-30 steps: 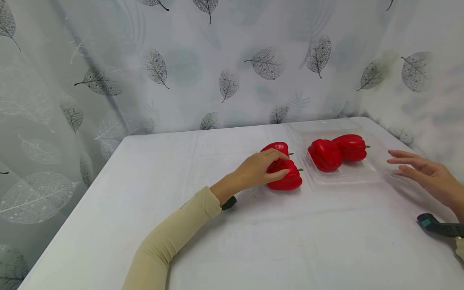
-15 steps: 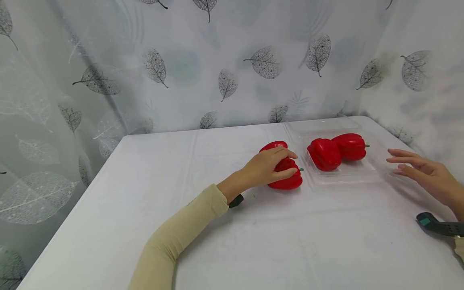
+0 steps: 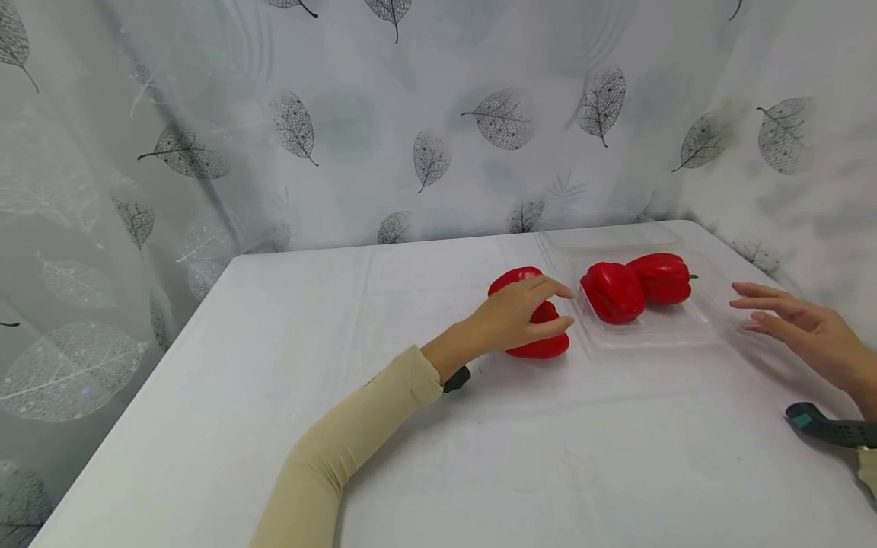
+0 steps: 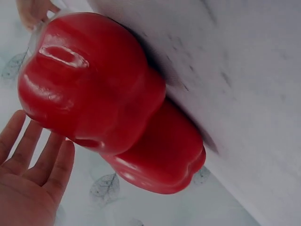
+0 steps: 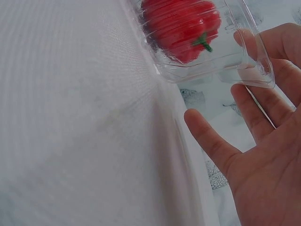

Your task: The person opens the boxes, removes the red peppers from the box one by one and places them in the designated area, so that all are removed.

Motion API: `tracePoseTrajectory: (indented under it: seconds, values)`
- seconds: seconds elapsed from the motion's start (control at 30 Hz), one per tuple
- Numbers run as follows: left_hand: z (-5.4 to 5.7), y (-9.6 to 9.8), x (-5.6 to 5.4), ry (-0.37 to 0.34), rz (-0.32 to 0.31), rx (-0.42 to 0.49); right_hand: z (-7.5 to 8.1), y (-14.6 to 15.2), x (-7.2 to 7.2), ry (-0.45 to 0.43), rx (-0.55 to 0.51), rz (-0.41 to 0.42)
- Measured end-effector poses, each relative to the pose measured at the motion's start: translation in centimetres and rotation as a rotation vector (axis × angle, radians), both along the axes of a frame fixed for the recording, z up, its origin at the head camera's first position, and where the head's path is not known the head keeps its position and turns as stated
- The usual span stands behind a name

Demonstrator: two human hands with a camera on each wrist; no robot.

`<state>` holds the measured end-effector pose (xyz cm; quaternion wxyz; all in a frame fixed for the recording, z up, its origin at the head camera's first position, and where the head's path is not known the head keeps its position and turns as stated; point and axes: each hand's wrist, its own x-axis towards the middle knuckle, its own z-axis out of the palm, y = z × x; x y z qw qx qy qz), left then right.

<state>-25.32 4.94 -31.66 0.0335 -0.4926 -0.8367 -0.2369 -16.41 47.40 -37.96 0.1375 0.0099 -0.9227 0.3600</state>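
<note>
My left hand (image 3: 510, 316) is over a red bell pepper (image 3: 541, 349) near the middle of the table. Its fingers are extended; the left wrist view has the fingers (image 4: 56, 165) straight beside the large near pepper (image 4: 84, 80). Whether they touch it, I cannot tell. Just behind lies a second red bell pepper (image 3: 510, 278), partly covered by that hand. To the right, a clear plastic clamshell container (image 3: 658, 342) holds two more red bell peppers (image 3: 612, 293). My right hand (image 3: 808, 327) is at the container's right side, fingers spread and holding nothing.
A white cloth covers the table (image 3: 438, 457). Leaf-patterned curtains (image 3: 384, 144) hang behind it and along both sides. The container's raised clear lid (image 3: 610, 237) is at the back. Dark wrist straps (image 3: 829, 428) show on both arms.
My left hand has slid a little to the right across the near pepper, its fingers straightening and now hiding the stem. The peppers and my right hand look unmoved.
</note>
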Motion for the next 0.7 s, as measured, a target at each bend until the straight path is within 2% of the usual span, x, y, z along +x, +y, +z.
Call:
tracePoseTrajectory:
  seconds: [0.43,0.7]
  values:
    - [0.3,1.9,0.4,0.027,-0.034,-0.022,0.1,0.0,0.1,0.009,-0.010,0.009]
    - [0.2,2.7,0.3,0.031,-0.013,-0.035,0.1,-0.1,0.1,-0.007,0.008,-0.002]
